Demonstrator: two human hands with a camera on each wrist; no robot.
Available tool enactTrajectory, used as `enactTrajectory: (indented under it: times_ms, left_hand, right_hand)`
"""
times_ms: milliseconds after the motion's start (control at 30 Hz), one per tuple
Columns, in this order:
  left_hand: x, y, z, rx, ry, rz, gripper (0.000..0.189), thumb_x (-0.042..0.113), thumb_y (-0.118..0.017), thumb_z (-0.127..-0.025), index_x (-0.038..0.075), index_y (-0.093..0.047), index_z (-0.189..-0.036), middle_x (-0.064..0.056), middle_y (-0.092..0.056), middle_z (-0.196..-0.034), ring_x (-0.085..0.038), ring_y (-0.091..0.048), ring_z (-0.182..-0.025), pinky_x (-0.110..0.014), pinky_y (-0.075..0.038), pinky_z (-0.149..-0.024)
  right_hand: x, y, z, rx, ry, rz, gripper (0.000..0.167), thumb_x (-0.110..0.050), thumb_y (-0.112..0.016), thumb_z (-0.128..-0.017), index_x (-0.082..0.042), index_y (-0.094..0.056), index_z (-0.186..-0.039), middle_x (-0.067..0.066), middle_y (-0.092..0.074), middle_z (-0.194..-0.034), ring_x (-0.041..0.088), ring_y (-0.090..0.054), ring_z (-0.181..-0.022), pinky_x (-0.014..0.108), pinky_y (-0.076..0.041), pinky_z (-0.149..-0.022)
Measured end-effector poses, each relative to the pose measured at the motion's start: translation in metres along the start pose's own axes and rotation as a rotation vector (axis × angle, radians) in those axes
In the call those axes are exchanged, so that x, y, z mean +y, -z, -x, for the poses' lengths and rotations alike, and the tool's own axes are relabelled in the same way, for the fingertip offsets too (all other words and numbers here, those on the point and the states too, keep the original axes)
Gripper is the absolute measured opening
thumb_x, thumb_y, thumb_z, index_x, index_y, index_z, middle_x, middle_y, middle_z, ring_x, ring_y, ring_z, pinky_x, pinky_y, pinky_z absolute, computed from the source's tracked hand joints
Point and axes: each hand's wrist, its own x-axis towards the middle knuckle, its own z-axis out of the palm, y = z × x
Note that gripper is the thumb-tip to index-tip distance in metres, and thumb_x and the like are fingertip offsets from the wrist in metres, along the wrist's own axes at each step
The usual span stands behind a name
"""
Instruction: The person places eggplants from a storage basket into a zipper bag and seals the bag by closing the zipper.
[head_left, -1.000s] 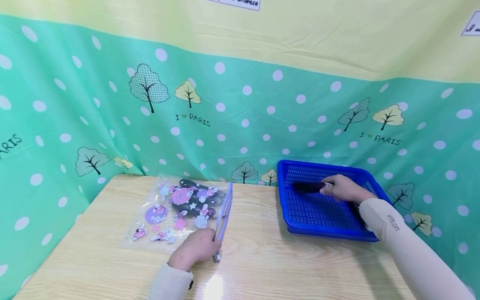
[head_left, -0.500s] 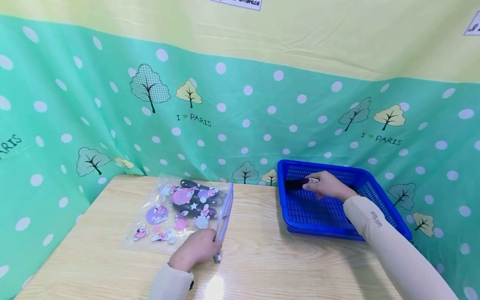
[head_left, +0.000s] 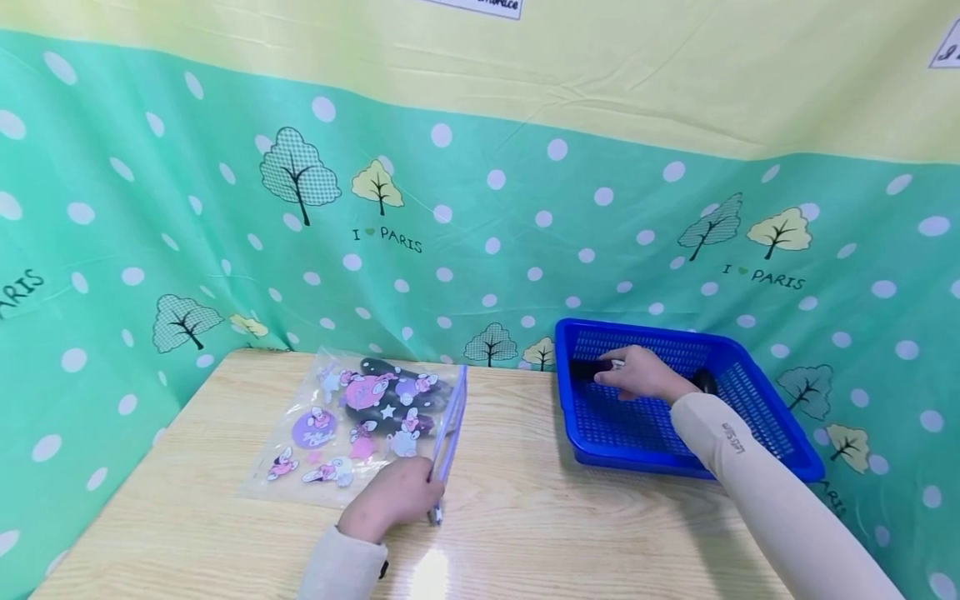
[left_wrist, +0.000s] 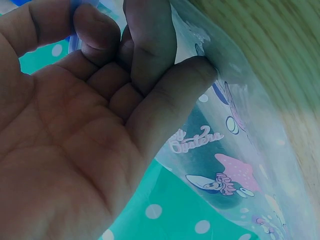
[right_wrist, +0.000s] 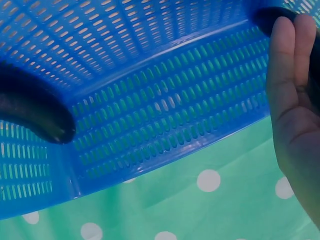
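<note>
A clear zip bag printed with pink and purple cartoons lies at the left of the table. Dark eggplants show through its plastic. My left hand pinches the near end of the bag's purple-edged mouth; in the left wrist view its fingers curl toward the thumb beside the plastic. Inside the blue basket, my right hand holds a dark eggplant by its pale-tipped end against the left wall. Another eggplant lies in the basket, partly hidden behind the right forearm in the head view.
The wooden table stretches between bag and basket. Behind it hangs a green and yellow curtain with white dots and trees, close to the basket's far rim.
My right hand has carried the eggplant leftward to the basket's left wall. The other eggplant has come into sight behind the forearm. My left hand stays on the bag's edge.
</note>
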Motion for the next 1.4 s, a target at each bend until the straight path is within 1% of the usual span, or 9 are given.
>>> enactTrajectory:
  times_ms: [100, 200, 267, 467, 567, 733, 967, 1200, 1400]
  left_hand:
    - [0.000, 0.000, 0.000, 0.001, -0.002, -0.004, 0.012, 0.016, -0.061, -0.092, 0.010, -0.061, -0.082, -0.001, -0.054, -0.068, -0.018, -0.046, -0.054, -0.035, -0.039, -0.050]
    - [0.001, 0.001, 0.001, 0.002, -0.003, -0.004, 0.012, 0.016, -0.061, -0.093, 0.010, -0.061, -0.082, -0.001, -0.054, -0.068, -0.017, -0.046, -0.054, -0.035, -0.039, -0.050]
    - [0.001, 0.001, 0.001, 0.001, -0.003, 0.002, 0.012, 0.016, -0.061, -0.093, 0.010, -0.061, -0.082, -0.001, -0.054, -0.068, -0.017, -0.046, -0.054, -0.035, -0.040, -0.050]
    - [0.002, 0.002, 0.002, -0.001, -0.008, 0.006, 0.012, 0.016, -0.061, -0.093, 0.009, -0.061, -0.082, -0.001, -0.054, -0.068, -0.018, -0.047, -0.055, -0.035, -0.040, -0.050]
    - [0.001, 0.002, 0.001, 0.002, -0.009, -0.001, 0.013, 0.016, -0.062, -0.093, 0.010, -0.061, -0.082, -0.001, -0.054, -0.068, -0.018, -0.049, -0.056, -0.035, -0.042, -0.051]
    - [0.001, 0.003, 0.001, 0.009, -0.011, -0.014, 0.013, 0.016, -0.062, -0.092, 0.011, -0.060, -0.080, -0.001, -0.054, -0.068, -0.019, -0.049, -0.056, -0.036, -0.042, -0.052]
    - [0.001, 0.001, 0.002, 0.002, -0.005, -0.013, 0.013, 0.016, -0.061, -0.092, 0.011, -0.060, -0.080, -0.001, -0.053, -0.067, -0.018, -0.047, -0.055, -0.035, -0.040, -0.051]
    - [0.001, 0.001, 0.001, 0.010, -0.011, -0.016, 0.014, 0.017, -0.062, -0.092, 0.011, -0.060, -0.080, -0.001, -0.053, -0.068, -0.018, -0.047, -0.055, -0.035, -0.039, -0.051]
    - [0.001, 0.001, 0.003, 0.008, -0.009, -0.004, 0.013, 0.017, -0.062, -0.093, 0.010, -0.061, -0.082, -0.001, -0.054, -0.068, -0.018, -0.047, -0.056, -0.035, -0.040, -0.051]
  right_hand:
    - [0.000, 0.000, 0.000, 0.007, 0.006, 0.003, 0.059, -0.024, -0.067, -0.097, 0.009, -0.048, -0.142, 0.015, -0.072, -0.098, 0.031, -0.071, -0.078, 0.038, -0.059, -0.069]
    - [0.000, 0.000, 0.002, 0.000, 0.016, 0.006, 0.058, -0.022, -0.066, -0.098, 0.009, -0.048, -0.143, 0.015, -0.071, -0.091, 0.034, -0.070, -0.078, 0.038, -0.058, -0.068]
    - [0.000, 0.001, 0.004, -0.002, 0.022, 0.000, 0.058, -0.022, -0.066, -0.098, 0.009, -0.048, -0.143, 0.015, -0.071, -0.091, 0.035, -0.070, -0.078, 0.040, -0.058, -0.069]
    - [-0.006, 0.011, 0.013, 0.017, 0.051, -0.027, 0.060, -0.025, -0.064, -0.099, 0.007, -0.045, -0.146, 0.012, -0.070, -0.088, 0.034, -0.069, -0.079, 0.046, -0.058, -0.073]
    - [-0.008, 0.019, 0.016, 0.034, 0.062, -0.043, 0.062, -0.029, -0.064, -0.100, 0.005, -0.044, -0.148, 0.009, -0.070, -0.091, 0.032, -0.069, -0.082, 0.047, -0.058, -0.076]
    - [-0.009, 0.027, 0.021, 0.068, 0.067, -0.083, 0.068, -0.037, -0.064, -0.099, 0.000, -0.042, -0.151, 0.011, -0.071, -0.095, 0.035, -0.070, -0.089, 0.050, -0.057, -0.081]
    - [-0.021, 0.029, 0.036, 0.109, 0.121, -0.150, 0.066, -0.035, -0.064, -0.100, 0.000, -0.041, -0.152, 0.015, -0.071, -0.095, 0.031, -0.071, -0.087, 0.046, -0.058, -0.079]
    - [-0.039, 0.020, 0.061, 0.080, 0.184, -0.181, 0.063, -0.036, -0.067, -0.098, -0.005, -0.047, -0.149, 0.009, -0.072, -0.092, 0.026, -0.070, -0.084, 0.047, -0.058, -0.079]
    - [-0.061, -0.009, 0.083, -0.014, 0.238, -0.275, 0.054, -0.027, -0.070, -0.097, -0.008, -0.055, -0.144, 0.014, -0.069, -0.085, 0.032, -0.068, -0.076, 0.044, -0.058, -0.067]
